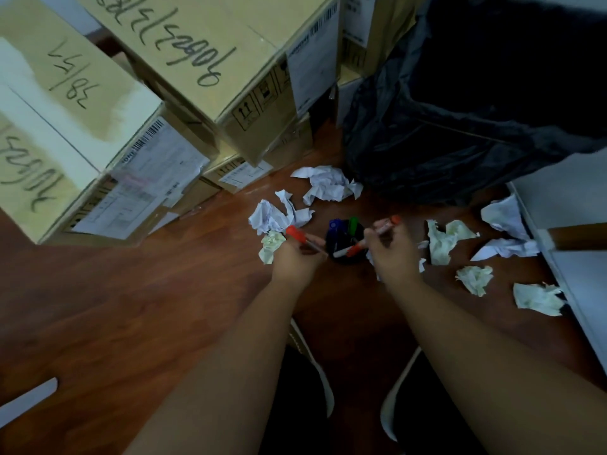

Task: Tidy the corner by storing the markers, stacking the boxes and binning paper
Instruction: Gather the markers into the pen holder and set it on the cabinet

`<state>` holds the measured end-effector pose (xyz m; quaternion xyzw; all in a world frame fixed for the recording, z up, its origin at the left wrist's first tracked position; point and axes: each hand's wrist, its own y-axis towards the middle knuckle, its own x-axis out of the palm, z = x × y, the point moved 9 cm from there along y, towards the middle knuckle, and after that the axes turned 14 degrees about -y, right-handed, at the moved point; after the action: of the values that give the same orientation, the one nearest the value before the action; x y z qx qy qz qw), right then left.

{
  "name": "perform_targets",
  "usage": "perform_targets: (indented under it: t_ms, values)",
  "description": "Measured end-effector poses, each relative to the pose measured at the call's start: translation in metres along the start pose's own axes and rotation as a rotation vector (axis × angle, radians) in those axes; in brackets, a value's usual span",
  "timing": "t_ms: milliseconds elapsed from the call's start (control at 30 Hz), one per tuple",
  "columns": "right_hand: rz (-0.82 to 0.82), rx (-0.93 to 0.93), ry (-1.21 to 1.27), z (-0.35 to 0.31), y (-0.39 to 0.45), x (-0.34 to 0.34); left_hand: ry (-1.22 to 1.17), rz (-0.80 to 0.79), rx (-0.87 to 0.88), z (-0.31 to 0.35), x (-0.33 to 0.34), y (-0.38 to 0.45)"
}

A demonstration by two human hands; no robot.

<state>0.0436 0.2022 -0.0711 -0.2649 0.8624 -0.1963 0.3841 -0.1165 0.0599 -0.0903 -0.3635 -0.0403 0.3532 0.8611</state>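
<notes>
glossy wood floor [131, 307], crumpled paper [328, 185], matt cardboard boxes [203, 44].

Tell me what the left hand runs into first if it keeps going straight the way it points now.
Most likely the crumpled white paper on the floor just beyond it. The left hand, gripping an orange-capped marker, points up-left, past the black marker cup. Depth is unclear, so it could pass over the paper.
</notes>
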Motion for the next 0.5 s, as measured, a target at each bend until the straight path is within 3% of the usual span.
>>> perform_targets:
  t_ms: [200, 400, 500]
  values:
    - [-0.101, 0.043, -0.216, 0.016, 0.001, 0.015, -0.010, -0.005, 0.037, 0.011, 0.023, 0.002]
    - [-0.259, 0.117, -0.155, 0.031, 0.013, 0.031, -0.016, 0.075, 0.021, -0.013, 0.026, 0.008]
    - [-0.370, 0.183, -0.089, 0.039, 0.016, 0.044, 0.045, -0.005, -0.059, -0.023, 0.033, 0.011]
